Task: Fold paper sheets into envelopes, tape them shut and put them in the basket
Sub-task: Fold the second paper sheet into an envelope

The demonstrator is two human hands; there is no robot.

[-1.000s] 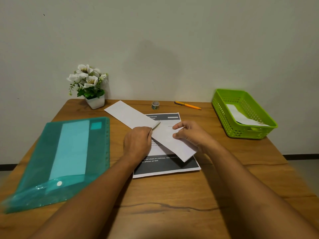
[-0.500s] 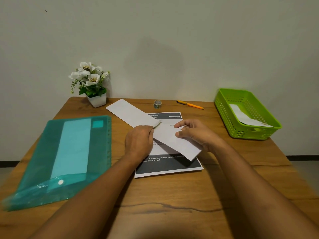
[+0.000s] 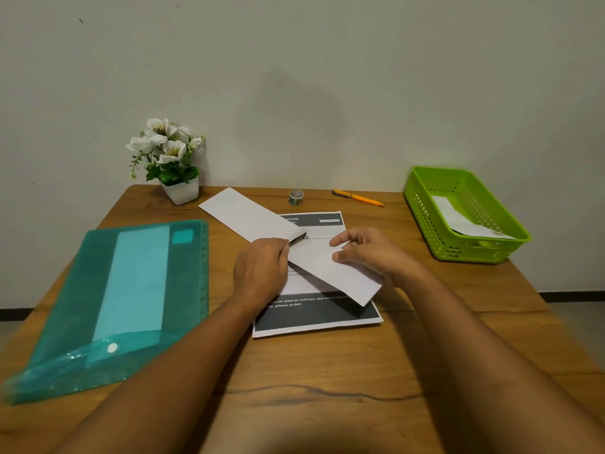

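1. Workpiece. The paper is white and folded into a long narrow band. It lies diagonally at mid-table, far end toward the pot, near end pointing right and toward me. Its middle and near part rest across a printed sheet with dark bands. Along its left edge, at the left fingertips, one layer is lifted slightly and a dark gap shows beneath it.

2. Arm pose. I see both forearms come in from the bottom edge and converge on the middle of the paper. The left hand is held back upward, knuckles toward the camera, against the paper's left edge. The right hand sits at the right edge, turned inward, thumb side toward me.

3. Fingers. The left fingers are curled closely under the palm and meet the paper at the lifted layer; they appear to pinch it, but the tips are hidden. The right thumb lies flat on top of the paper, the remaining fingers are curled narrow above its right edge, and together they hold the paper.

4. Surroundings. The green basket stands at the right with one envelope inside. A tape roll and a pen lie at the back. A teal folder lies at the left.
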